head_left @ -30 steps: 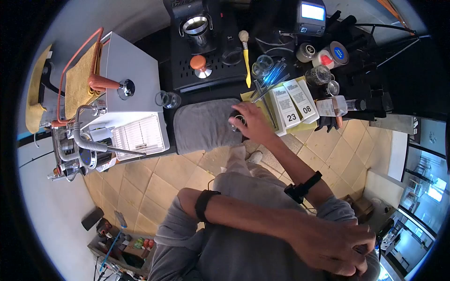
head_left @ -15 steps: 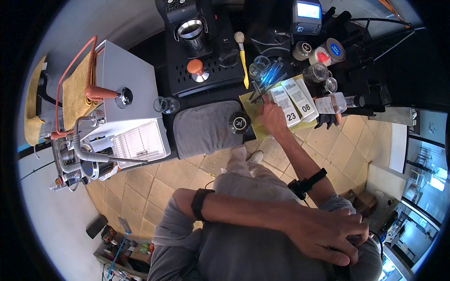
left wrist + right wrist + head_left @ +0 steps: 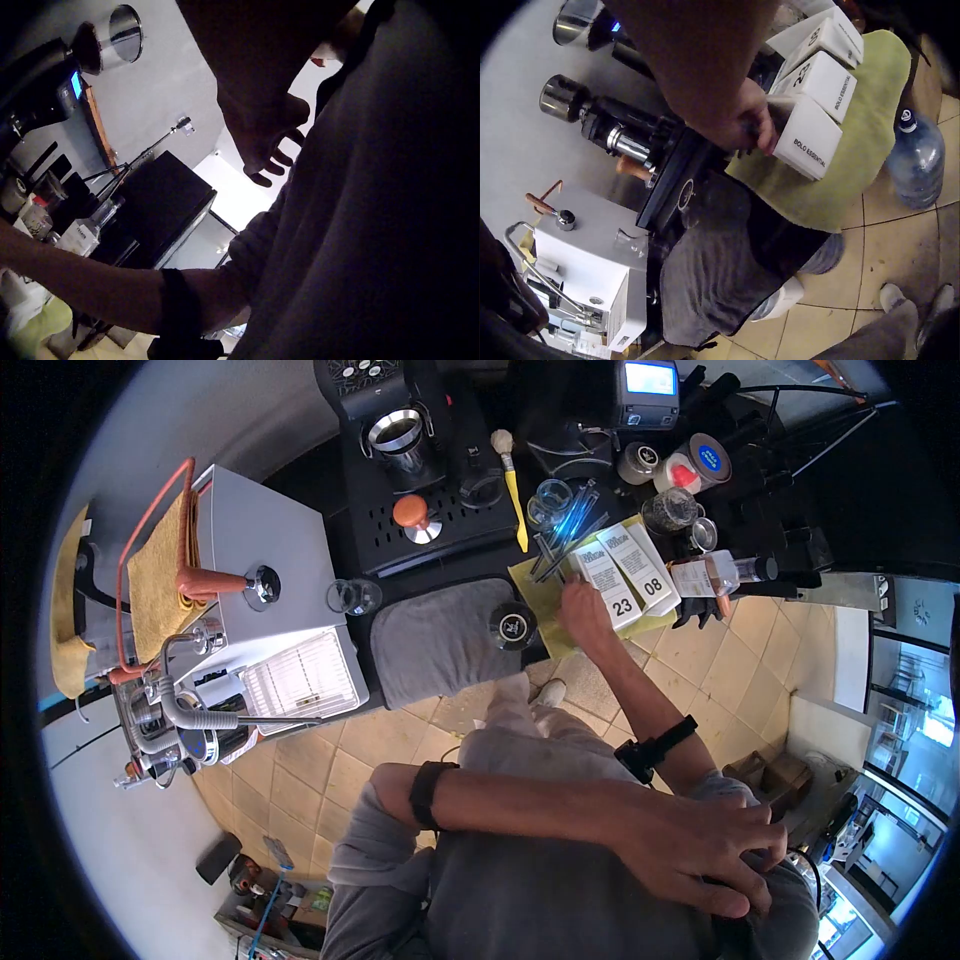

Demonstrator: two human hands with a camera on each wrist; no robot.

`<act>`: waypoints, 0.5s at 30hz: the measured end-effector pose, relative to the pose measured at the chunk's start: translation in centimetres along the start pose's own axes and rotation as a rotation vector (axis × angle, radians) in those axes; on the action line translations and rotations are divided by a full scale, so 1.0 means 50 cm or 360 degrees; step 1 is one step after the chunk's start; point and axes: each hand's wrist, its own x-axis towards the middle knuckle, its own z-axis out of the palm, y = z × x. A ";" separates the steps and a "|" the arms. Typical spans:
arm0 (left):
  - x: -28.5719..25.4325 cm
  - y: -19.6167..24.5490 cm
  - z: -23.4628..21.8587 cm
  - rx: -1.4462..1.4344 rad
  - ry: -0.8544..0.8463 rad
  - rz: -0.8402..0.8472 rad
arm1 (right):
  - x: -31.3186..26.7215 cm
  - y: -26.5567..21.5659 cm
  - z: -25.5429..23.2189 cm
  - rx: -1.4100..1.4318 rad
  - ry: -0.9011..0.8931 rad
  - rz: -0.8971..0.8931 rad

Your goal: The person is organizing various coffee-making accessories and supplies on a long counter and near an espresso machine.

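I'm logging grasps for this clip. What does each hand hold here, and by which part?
The right hand pinches the near end of a white box. The left hand rests on the person's head, holding nothing.

Right arm stretched forward up the middle of the head view, band on the forearm, right hand (image 3: 583,612) just right of centre in the upper half, fingers (image 3: 759,129) curled, pinching. Left arm bent across the lower part of the frame, band near the elbow, left hand (image 3: 705,847) at lower right, fingers (image 3: 276,159) spread and loosely bent, resting against own body.
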 end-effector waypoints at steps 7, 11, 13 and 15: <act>-0.010 -0.003 0.002 -0.0129 -0.0187 -0.0146 | -0.002 0.006 0.035 -0.0158 0.0395 -0.0089; -0.008 -0.001 -0.023 0.0046 -0.0133 -0.0102 | 0.013 -0.006 0.010 0.0093 0.0016 0.0122; -0.026 -0.010 -0.077 0.0094 -0.0085 -0.0194 | 0.009 -0.009 0.021 0.0143 -0.0029 0.0190; -0.058 -0.012 -0.145 0.0285 0.0031 -0.0424 | -0.001 -0.010 0.029 -0.0145 0.0151 -0.0002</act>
